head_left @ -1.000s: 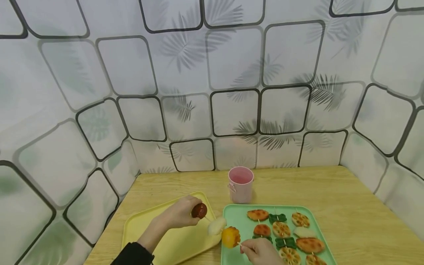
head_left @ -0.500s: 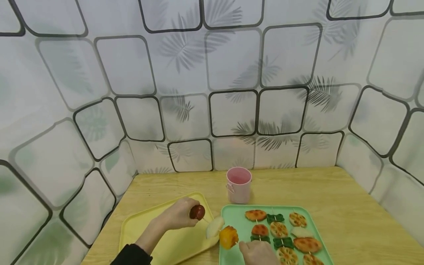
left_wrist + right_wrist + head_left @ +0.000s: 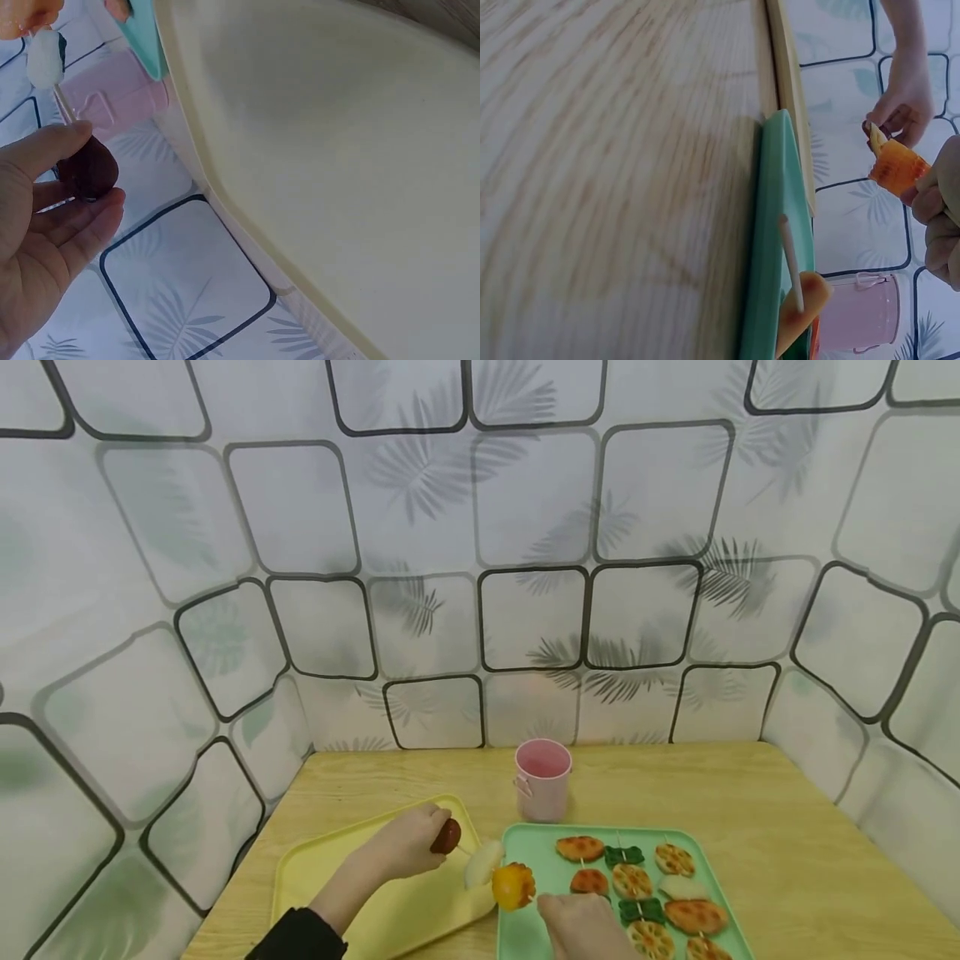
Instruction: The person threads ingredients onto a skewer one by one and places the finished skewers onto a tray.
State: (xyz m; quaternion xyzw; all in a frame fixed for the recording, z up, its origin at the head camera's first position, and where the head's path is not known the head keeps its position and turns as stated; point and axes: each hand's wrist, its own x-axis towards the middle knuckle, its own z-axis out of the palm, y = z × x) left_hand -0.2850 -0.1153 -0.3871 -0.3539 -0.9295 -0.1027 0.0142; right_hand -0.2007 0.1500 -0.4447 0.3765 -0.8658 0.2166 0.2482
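Observation:
A toy food skewer runs between my two hands, over the gap between the trays in the head view. My left hand [image 3: 401,847] pinches the round dark red-brown piece [image 3: 91,166] at its far end, thumb against fingers. A pale white piece [image 3: 483,864] follows in the middle, then a yellow-orange corn piece [image 3: 514,887]. My right hand [image 3: 588,927] grips the stick just past the corn, with fingers curled in the right wrist view. Beneath the left hand lies a yellow tray [image 3: 416,914]; the right hand is above a green tray [image 3: 525,935].
Several toy skewers with lotus slices [image 3: 632,881], green pieces and browned pieces lie in rows on the green tray. Behind it stands a pink bucket [image 3: 543,797]. The wooden table [image 3: 795,843] ends at a patterned cloth wall [image 3: 532,618].
My right hand has rolled over, so its thumb no longer shows in the head view. The corn piece has turned and risen slightly. My left hand keeps its pinch in nearly the same place.

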